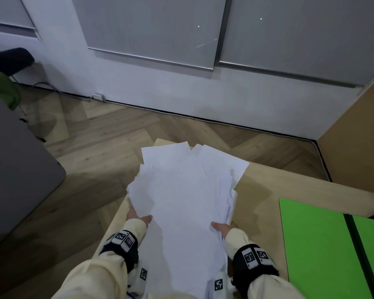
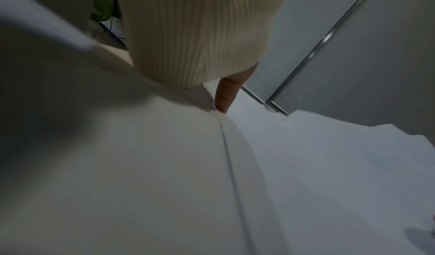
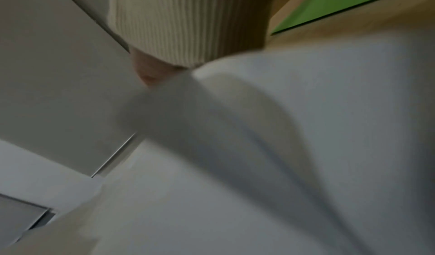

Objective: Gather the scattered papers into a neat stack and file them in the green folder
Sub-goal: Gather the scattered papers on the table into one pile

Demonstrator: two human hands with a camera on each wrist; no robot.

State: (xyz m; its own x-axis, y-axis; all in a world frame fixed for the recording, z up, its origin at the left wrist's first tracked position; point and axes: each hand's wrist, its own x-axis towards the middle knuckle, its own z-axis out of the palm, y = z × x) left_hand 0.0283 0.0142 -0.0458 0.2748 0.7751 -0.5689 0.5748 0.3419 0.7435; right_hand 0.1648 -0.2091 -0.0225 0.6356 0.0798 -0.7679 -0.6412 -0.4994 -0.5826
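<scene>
A loose, uneven bundle of white papers (image 1: 186,190) is held between both hands above the wooden table (image 1: 289,186). My left hand (image 1: 138,216) grips the bundle's left edge, thumb on top; its fingers underneath are hidden. My right hand (image 1: 222,227) grips the right edge the same way. The sheets fan out at the far end and their edges do not line up. The green folder (image 1: 315,240) lies open and flat on the table to the right of my right hand. The papers (image 2: 306,166) fill the left wrist view, and the blurred papers (image 3: 306,128) fill the right wrist view, with the folder (image 3: 341,0) behind.
A grey tabletop (image 1: 13,169) stands to the left across a gap of herringbone wood floor (image 1: 108,130). A white wall with grey panels (image 1: 160,39) lies ahead. A brown board (image 1: 358,137) stands at the right. A dark chair (image 1: 7,59) sits far left.
</scene>
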